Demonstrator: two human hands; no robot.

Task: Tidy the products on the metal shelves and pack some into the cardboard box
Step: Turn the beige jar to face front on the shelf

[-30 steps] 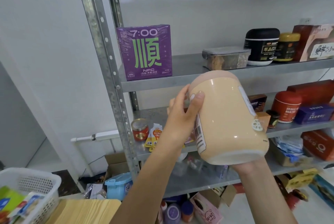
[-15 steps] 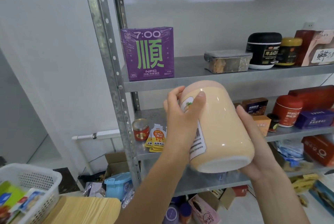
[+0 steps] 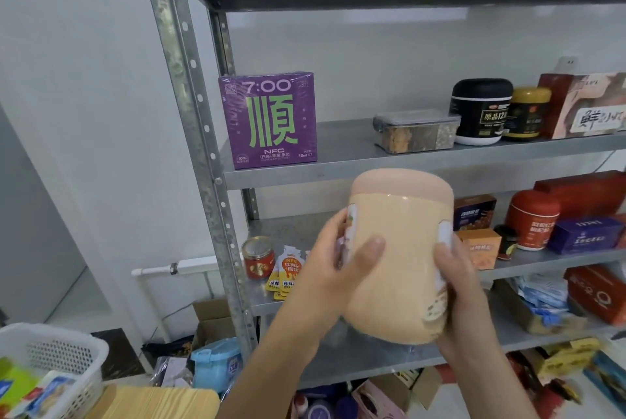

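Both hands grasp a peach jar (image 3: 399,259) with a pink lid, upright in the air in front of the middle shelf (image 3: 559,259). The left hand (image 3: 338,269) wraps its left side, thumb laid across the front. The right hand (image 3: 464,286) cups the right side and lower edge, its fingers hidden behind the jar. Only slivers of the label show at either edge, and the print cannot be read. The jar covers part of the sachets (image 3: 288,269) lying beside a red tin (image 3: 258,257). On the upper shelf (image 3: 338,178) a purple box (image 3: 271,120) stands well apart from a clear tub (image 3: 416,131). A cardboard box (image 3: 211,317) on the floor sits partly behind the post (image 3: 189,114). The basket (image 3: 61,361) is cut off at the lower left.
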